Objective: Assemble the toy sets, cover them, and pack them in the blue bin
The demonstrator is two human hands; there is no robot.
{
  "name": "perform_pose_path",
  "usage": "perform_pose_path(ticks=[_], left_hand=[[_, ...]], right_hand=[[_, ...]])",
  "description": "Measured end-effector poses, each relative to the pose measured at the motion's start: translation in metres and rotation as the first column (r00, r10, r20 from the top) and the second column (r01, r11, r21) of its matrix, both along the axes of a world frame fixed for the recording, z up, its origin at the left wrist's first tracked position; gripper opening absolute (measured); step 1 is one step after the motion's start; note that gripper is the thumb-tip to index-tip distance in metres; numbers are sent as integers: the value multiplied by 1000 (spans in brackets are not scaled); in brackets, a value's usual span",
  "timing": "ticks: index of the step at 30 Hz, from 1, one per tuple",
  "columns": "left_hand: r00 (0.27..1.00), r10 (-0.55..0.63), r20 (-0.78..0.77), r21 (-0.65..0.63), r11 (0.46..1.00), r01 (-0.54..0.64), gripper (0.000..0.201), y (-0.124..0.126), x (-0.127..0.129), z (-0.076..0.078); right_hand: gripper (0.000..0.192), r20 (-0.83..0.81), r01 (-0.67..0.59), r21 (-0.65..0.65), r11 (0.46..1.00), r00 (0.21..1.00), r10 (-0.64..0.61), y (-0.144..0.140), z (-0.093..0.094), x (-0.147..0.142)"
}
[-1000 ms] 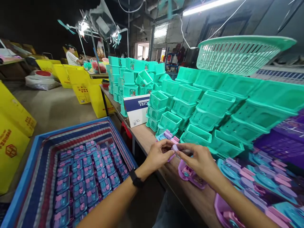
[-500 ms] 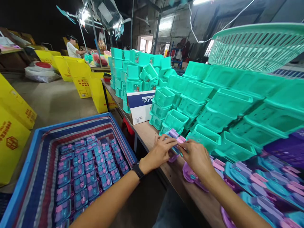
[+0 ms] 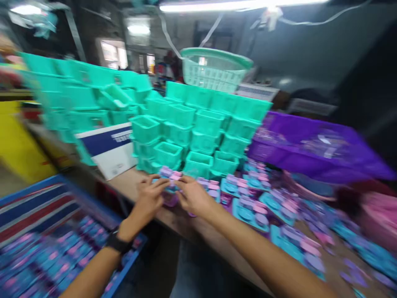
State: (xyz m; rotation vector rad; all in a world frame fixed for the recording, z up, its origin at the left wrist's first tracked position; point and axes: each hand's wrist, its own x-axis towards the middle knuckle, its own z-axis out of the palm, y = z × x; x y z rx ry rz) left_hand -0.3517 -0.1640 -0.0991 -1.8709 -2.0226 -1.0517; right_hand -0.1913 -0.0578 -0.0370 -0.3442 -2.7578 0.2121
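Between my two hands, at the table's front edge, is a small plastic toy case (image 3: 167, 171) with lilac and pink pieces on top and a purple part below. My left hand (image 3: 150, 195) grips it from the left, fingers bent over its top. From the other side my right hand (image 3: 196, 198) pinches it near the pink piece. Palms and fingers cover much of the case, and the picture is blurred. To the right of my right hand stand several similar teal cases (image 3: 245, 213) with lilac and pink pieces.
Stacked green plastic bins (image 3: 206, 124) rise behind my hands, a pale green basket (image 3: 214, 70) above them. A white-and-blue carton (image 3: 108, 149) leans at left. At lower left is a blue-rimmed crate (image 3: 124, 271) of finished-looking cases. Purple crates (image 3: 310, 145) stand right.
The view has swung right, bringing the purple crates and more toy cases into sight. Both hands stay on the same toy case.
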Motion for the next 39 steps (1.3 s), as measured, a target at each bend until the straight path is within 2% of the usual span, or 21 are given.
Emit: perform_pose_path(ticks=[2, 4, 6, 8, 10, 12, 14, 16, 19, 21, 23, 25, 27, 28, 30, 31, 33, 35, 37, 38, 39], left_hand=[[990, 118, -75, 165, 981, -104, 43, 6, 10, 2], [989, 112, -95, 302, 950, -79, 35, 10, 35, 5], [995, -32, -94, 362, 930, 64, 34, 10, 74, 8], [970, -230, -76, 345, 907, 242, 39, 12, 123, 6], [920, -391, -37, 298, 874, 384, 39, 17, 173, 0], [873, -487, -20, 255, 842, 476, 40, 27, 217, -12], [853, -521, -38, 220, 828, 516, 41, 37, 251, -25], [860, -507, -56, 203, 838, 507, 41, 46, 277, -38], [882, -470, -28, 209, 860, 465, 39, 51, 304, -52], [890, -455, 22, 195, 875, 442, 44, 49, 316, -57], [879, -464, 109, 161, 881, 445, 53, 44, 325, -57], [837, -500, 223, 140, 866, 480, 59, 39, 328, -52], [793, -526, 308, 156, 850, 503, 62, 37, 329, -40], [778, -531, 335, 169, 847, 505, 64, 38, 329, -32], [763, -540, 355, 204, 841, 501, 73, 43, 331, -13], [753, -554, 356, 216, 832, 510, 81, 47, 333, -2], [696, -614, 373, 240, 788, 566, 105, 53, 340, 17], [576, -657, 486, 254, 737, 626, 120, 55, 346, 30], [435, -627, 646, 261, 717, 646, 114, 52, 349, 35], [391, -598, 700, 255, 720, 645, 107, 49, 348, 35], [380, -580, 721, 248, 727, 640, 102, 46, 345, 33]], right_hand=[[32, -70, 32, -57, 998, 997, -36, -6, 15, 36], [25, -209, 48, -183, 982, 974, -87, -11, 30, 88], [22, -301, 130, -303, 944, 927, -224, -11, 41, 153], [23, -316, 341, -305, 889, 844, -432, 4, 47, 223], [26, -269, 594, -252, 764, 716, -645, 34, 46, 290], [28, -118, 810, -154, 566, 554, -824, 71, 37, 344], [26, -89, 877, -106, 469, 462, -883, 107, 22, 379], [26, -95, 896, -99, 433, 424, -900, 136, 3, 394], [21, -88, 904, -140, 404, 395, -915, 161, -20, 396], [20, -90, 899, -197, 392, 381, -920, 165, -26, 397], [23, -107, 878, -269, 396, 382, -918, 158, -23, 405], [28, -123, 838, -346, 423, 406, -905, 141, -15, 417], [36, -123, 717, -550, 429, 438, -891, 112, -3, 427], [41, -127, 602, -692, 398, 442, -888, 95, 3, 428], [45, -146, 322, -902, 288, 402, -904, 57, 12, 423], [42, -157, 205, -947, 248, 379, -912, 38, 14, 416], [36, -153, 75, -978, 193, 362, -920, 4, 14, 399], [35, -106, 29, -991, 130, 418, -902, -22, 8, 384], [42, -45, 62, -994, 85, 485, -873, -37, 1, 377], [46, -19, 116, -989, 91, 509, -860, -41, -3, 378], [49, -7, 193, -973, 125, 519, -855, -43, -5, 382]])
